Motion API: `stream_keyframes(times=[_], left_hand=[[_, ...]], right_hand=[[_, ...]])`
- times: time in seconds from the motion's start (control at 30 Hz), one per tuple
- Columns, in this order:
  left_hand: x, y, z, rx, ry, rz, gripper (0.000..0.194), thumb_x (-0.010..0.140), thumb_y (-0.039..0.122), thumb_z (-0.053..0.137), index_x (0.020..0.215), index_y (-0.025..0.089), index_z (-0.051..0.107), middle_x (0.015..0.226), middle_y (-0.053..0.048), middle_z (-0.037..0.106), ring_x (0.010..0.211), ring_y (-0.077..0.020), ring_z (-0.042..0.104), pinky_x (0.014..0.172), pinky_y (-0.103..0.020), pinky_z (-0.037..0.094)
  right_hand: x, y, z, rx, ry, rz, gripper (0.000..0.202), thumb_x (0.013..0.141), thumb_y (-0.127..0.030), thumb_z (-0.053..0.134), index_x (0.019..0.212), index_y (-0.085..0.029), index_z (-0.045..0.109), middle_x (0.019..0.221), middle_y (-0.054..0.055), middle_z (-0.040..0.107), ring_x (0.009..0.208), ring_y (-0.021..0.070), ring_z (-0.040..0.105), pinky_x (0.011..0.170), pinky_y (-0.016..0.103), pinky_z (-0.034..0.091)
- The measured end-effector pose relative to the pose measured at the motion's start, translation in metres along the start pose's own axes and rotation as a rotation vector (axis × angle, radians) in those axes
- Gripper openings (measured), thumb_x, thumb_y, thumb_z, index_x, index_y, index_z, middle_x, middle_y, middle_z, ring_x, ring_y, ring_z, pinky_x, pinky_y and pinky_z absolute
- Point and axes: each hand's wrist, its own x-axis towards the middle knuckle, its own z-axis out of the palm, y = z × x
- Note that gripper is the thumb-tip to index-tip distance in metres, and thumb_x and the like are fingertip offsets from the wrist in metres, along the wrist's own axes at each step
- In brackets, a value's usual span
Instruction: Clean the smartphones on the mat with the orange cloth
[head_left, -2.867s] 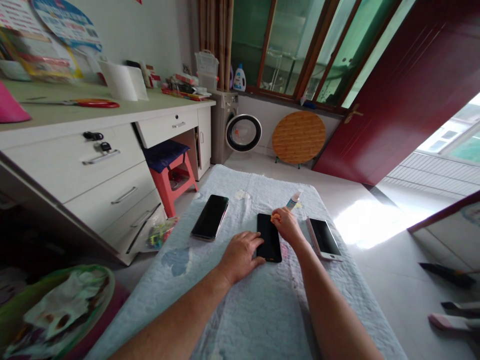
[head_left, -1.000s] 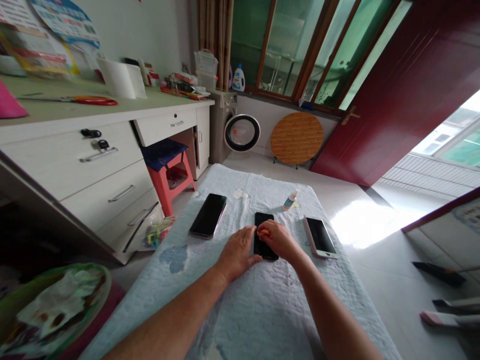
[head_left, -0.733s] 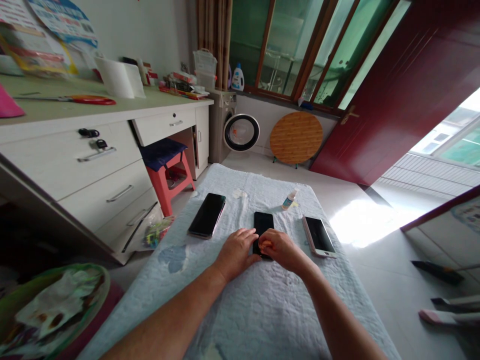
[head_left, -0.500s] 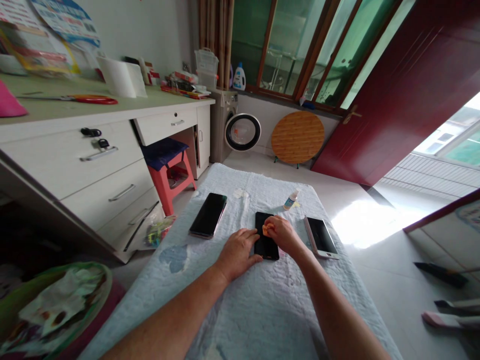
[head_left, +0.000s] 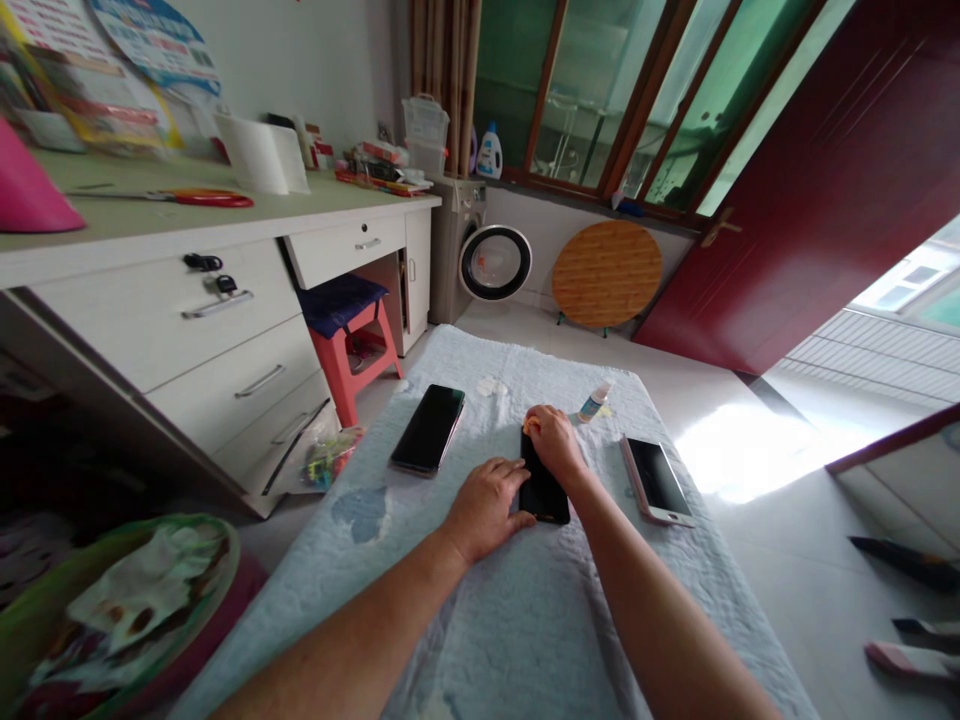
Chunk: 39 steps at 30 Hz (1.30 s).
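A black phone (head_left: 545,497) lies face up in the middle of the cloth-covered table (head_left: 480,620). My right hand (head_left: 555,440) pinches a small orange cloth (head_left: 531,424) against the phone's far end. At the phone's left edge rests my left hand (head_left: 489,505), its thumb apart from its fingers, touching the side. Another dark phone (head_left: 430,430) lies to the left, and a white-framed phone (head_left: 658,480) to the right. A small spray bottle (head_left: 595,402) lies beyond my right hand, tilted on the cloth.
At the left stands a desk (head_left: 187,225) with drawers, beside a red stool (head_left: 360,355). A waste bin (head_left: 217,600) is at the lower left. Beyond the table are a washing machine (head_left: 454,255) with its door open and a round wooden board (head_left: 607,275).
My right hand has moved with the orange cloth from the phone's upper middle to its far end. The whole view has shifted slightly, so the surroundings appear farther right.
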Motion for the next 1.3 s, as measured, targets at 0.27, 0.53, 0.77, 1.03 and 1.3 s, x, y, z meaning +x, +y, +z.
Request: stream_keyframes(times=[0.27, 0.53, 0.77, 1.03, 1.3], left_hand=[[0.000, -0.009, 0.012, -0.112, 0.109, 0.004, 0.098, 0.066, 0.032, 0.079, 0.143, 0.021, 0.019, 0.140, -0.017, 0.041, 0.127, -0.0314, 0.042, 0.104, -0.049, 0.035], [-0.002, -0.008, 0.013, -0.072, 0.123, -0.011, 0.102, 0.065, 0.029, 0.080, 0.144, 0.020, 0.017, 0.139, -0.018, 0.041, 0.130, -0.0335, 0.040, 0.106, -0.051, 0.035], [-0.002, -0.012, 0.013, -0.010, 0.112, 0.024, 0.082, 0.072, 0.037, 0.075, 0.139, 0.021, 0.030, 0.138, -0.017, 0.043, 0.129, -0.0325, 0.041, 0.105, -0.052, 0.036], [0.000, -0.002, 0.002, 0.050, 0.045, -0.003, 0.068, 0.071, 0.048, 0.074, 0.126, 0.015, 0.049, 0.126, -0.014, 0.053, 0.119, -0.0297, 0.049, 0.102, -0.043, 0.040], [-0.002, 0.002, -0.002, 0.161, 0.092, -0.089, 0.055, 0.063, 0.046, 0.079, 0.108, 0.019, 0.061, 0.110, -0.009, 0.058, 0.104, -0.0304, 0.052, 0.092, -0.043, 0.042]], right_hand=[[-0.026, -0.014, -0.019, 0.102, -0.194, -0.143, 0.015, 0.078, -0.010, 0.052, 0.082, -0.018, 0.063, 0.083, 0.002, 0.065, 0.080, 0.0140, 0.055, 0.076, 0.023, 0.037], [-0.060, -0.020, -0.025, 0.157, -0.247, -0.185, 0.015, 0.076, -0.007, 0.054, 0.081, -0.018, 0.063, 0.081, 0.002, 0.065, 0.081, 0.0147, 0.056, 0.076, 0.025, 0.038], [-0.080, -0.025, -0.040, 0.250, -0.293, -0.149, 0.014, 0.076, -0.008, 0.055, 0.080, -0.018, 0.064, 0.082, 0.002, 0.066, 0.080, 0.0141, 0.057, 0.074, 0.024, 0.039], [-0.090, -0.014, -0.067, 0.326, -0.441, -0.025, 0.021, 0.070, -0.010, 0.054, 0.085, -0.019, 0.066, 0.080, -0.001, 0.068, 0.073, 0.0115, 0.059, 0.067, 0.021, 0.040], [-0.090, 0.006, -0.078, 0.101, -0.340, 0.005, 0.019, 0.069, -0.012, 0.049, 0.078, -0.018, 0.063, 0.073, 0.001, 0.064, 0.066, 0.0119, 0.054, 0.061, 0.022, 0.034]])
